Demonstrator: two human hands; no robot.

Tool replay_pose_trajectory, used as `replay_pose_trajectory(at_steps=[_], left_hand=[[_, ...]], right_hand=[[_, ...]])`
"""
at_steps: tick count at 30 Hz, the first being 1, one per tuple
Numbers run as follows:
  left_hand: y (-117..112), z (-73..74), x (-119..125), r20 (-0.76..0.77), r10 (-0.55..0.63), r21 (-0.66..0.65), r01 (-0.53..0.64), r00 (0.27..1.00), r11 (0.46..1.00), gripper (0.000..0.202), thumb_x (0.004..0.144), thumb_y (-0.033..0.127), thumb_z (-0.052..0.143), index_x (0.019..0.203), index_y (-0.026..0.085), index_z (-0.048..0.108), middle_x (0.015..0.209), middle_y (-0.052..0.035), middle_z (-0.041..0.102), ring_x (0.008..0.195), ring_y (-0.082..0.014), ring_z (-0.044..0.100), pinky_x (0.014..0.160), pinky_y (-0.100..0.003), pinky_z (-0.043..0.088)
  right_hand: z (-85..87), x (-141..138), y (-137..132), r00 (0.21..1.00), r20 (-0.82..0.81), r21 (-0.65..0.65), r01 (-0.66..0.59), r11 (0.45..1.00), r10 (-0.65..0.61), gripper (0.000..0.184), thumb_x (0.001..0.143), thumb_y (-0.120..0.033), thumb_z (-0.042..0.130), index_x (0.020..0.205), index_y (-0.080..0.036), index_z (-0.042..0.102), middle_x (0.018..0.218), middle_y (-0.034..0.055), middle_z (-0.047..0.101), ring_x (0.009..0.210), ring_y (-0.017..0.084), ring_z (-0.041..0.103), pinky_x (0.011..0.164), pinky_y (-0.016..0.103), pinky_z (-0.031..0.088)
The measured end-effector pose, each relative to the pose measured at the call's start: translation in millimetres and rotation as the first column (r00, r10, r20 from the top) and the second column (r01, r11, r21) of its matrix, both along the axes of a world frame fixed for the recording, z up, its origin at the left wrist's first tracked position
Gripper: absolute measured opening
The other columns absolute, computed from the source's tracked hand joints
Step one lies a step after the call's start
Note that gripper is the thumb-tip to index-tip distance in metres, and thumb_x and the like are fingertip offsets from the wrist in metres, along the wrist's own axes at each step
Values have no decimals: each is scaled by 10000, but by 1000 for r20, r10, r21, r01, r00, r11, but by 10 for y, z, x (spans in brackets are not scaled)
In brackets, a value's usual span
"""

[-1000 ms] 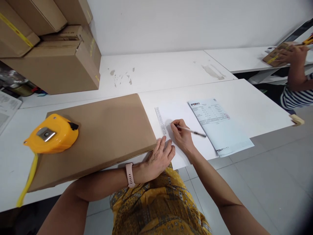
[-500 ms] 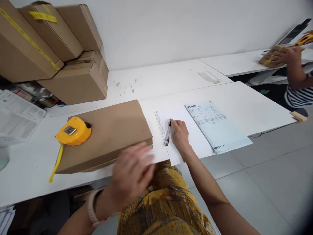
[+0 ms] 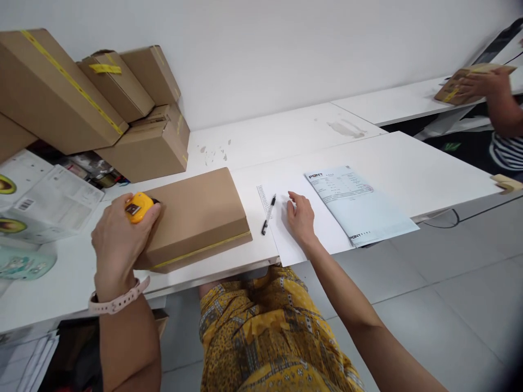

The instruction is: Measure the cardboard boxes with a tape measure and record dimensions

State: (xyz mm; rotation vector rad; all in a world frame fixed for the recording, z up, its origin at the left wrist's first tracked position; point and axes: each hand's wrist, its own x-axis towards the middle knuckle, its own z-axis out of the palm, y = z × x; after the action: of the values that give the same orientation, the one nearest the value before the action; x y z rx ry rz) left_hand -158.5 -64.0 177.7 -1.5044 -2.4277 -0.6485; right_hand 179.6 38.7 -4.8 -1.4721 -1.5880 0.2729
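Observation:
My left hand [image 3: 116,242] is wrapped round a yellow tape measure [image 3: 140,207] at the left end of a closed cardboard box [image 3: 196,209]. A strip of yellow tape runs along the box's front side. My right hand [image 3: 301,218] rests on a white sheet of paper [image 3: 322,234], its fingers loosely bent and apart, with nothing in them. Just left of those fingers lies a clear pen [image 3: 268,215] with black ends, across the paper's left edge. A pale blue printed form [image 3: 363,209] lies to the right of my right hand.
Several cardboard boxes [image 3: 151,149] are stacked against the wall at the back left. A white carton with avocado pictures [image 3: 44,196] and a mint-green bottle [image 3: 28,264] stand at the left. At far right, a co-worker's hand [image 3: 484,84] rests on another box [image 3: 455,92].
My left hand has moved left from the box's front right corner and taken hold of the tape measure. My right hand has let go of the pen, which now lies beside it.

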Motion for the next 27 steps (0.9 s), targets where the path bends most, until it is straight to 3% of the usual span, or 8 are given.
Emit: replay_pose_trajectory(at_steps=[3,7,10,12,17,20,24,27], left_hand=[[-116,1,37,87,-8,106,-1,996,994,552,860,504,658,1299,170,648,1310,-139,694,1230,-440,628,1030,-609,481],[-529,-87,346,310,-349,206,296,884,933,408,819,398,661,1180,208,677,1136,-49,750,1007,-278,716,852,-385,585],[-823,-168,667,463,-555,83,590,691,803,377,779,362,660,1126,214,654,1031,-33,752,840,-217,718,706,-300,582],[-921,-211,822,499,-608,22,692,618,722,380,748,311,657,1116,218,631,1005,-33,743,803,-205,711,689,-290,575],[-973,-221,771,590,-564,-35,716,578,697,384,744,314,651,1115,223,608,965,-32,739,787,-206,712,675,-292,575],[-993,-120,437,618,-503,9,635,604,772,396,758,387,694,1120,238,629,1058,-60,749,896,-252,726,703,-311,586],[-916,152,-207,596,-395,73,443,699,893,372,772,484,742,1096,314,674,1085,23,764,1005,-259,706,843,-354,569],[-745,371,-644,648,-251,45,293,719,955,386,831,572,689,1087,283,679,982,64,768,941,-210,695,900,-392,535]], right_hand=[[262,-57,-251,990,-132,172,-16,985,39,347,985,-276,408,1222,-181,642,1151,160,687,1071,278,604,914,450,506],[687,-267,-904,858,-368,177,-314,933,358,265,1016,-351,462,1141,-242,669,1028,103,699,943,228,641,829,393,522],[872,-428,-1348,538,-599,52,-713,700,593,363,1016,-472,484,1297,-282,613,1142,80,689,953,199,650,801,362,534],[902,-488,-1521,386,-697,21,-832,555,604,427,996,-528,508,1333,-283,599,1120,73,688,945,191,647,797,356,533],[870,-479,-1590,298,-811,-32,-882,470,503,406,933,-513,632,1263,-277,644,986,40,649,812,150,598,729,321,519],[920,-414,-1436,279,-848,-29,-873,487,450,376,879,-494,703,1184,-277,674,934,21,601,738,130,552,649,289,504],[1039,-332,-960,357,-874,-30,-718,696,331,287,809,-477,752,934,-228,684,744,-20,560,586,102,460,542,262,437],[1086,-368,-500,381,-884,-49,-650,759,270,323,712,-475,792,787,-207,629,653,-47,508,533,85,389,492,251,377]])
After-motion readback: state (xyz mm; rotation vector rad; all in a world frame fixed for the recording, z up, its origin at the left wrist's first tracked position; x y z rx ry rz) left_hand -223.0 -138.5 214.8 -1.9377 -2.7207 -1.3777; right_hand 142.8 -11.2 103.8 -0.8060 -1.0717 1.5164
